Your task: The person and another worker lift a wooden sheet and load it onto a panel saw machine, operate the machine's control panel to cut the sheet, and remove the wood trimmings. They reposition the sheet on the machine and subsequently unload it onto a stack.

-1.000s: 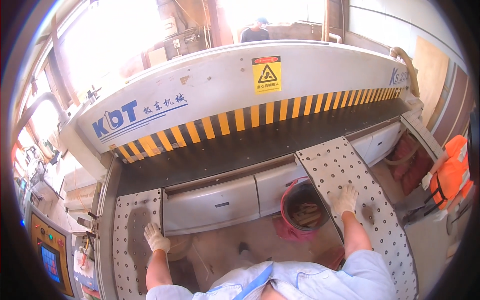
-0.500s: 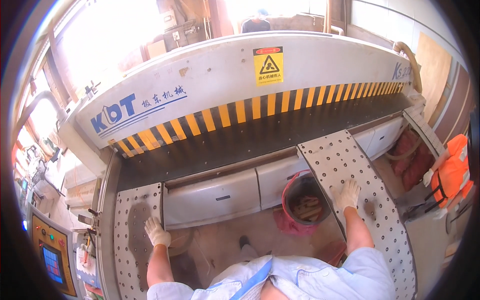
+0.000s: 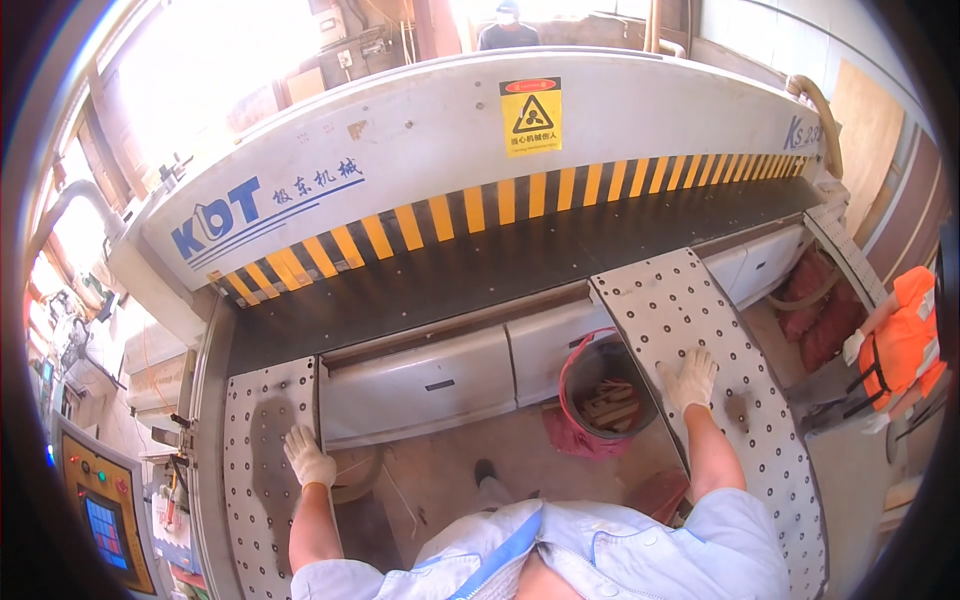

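Both of my hands wear pale work gloves and hold nothing. My left hand (image 3: 308, 456) rests flat, fingers stretched, near the inner edge of the left support table (image 3: 245, 400), a pale metal surface dotted with small round studs. On the matching right support table (image 3: 650, 290), my right hand (image 3: 689, 380) lies palm down with its fingers extended. Ahead of both tables runs the dark bed (image 3: 480, 265) of a large panel-saw-like machine. Above that bed spans its white beam (image 3: 420, 130), edged with black and yellow stripes.
Between the tables stands a dark bucket (image 3: 568, 385) holding wood offcuts (image 3: 612, 405). A control panel (image 3: 103, 520) with a lit screen is at the lower left. At right is a co-worker in an orange vest (image 3: 900, 340); another person (image 3: 508, 36) is behind the beam.
The view has shifted slightly, so the machine sits a little higher and farther left in the picture. More of the person behind the beam shows. My hands stay flat on the tables.
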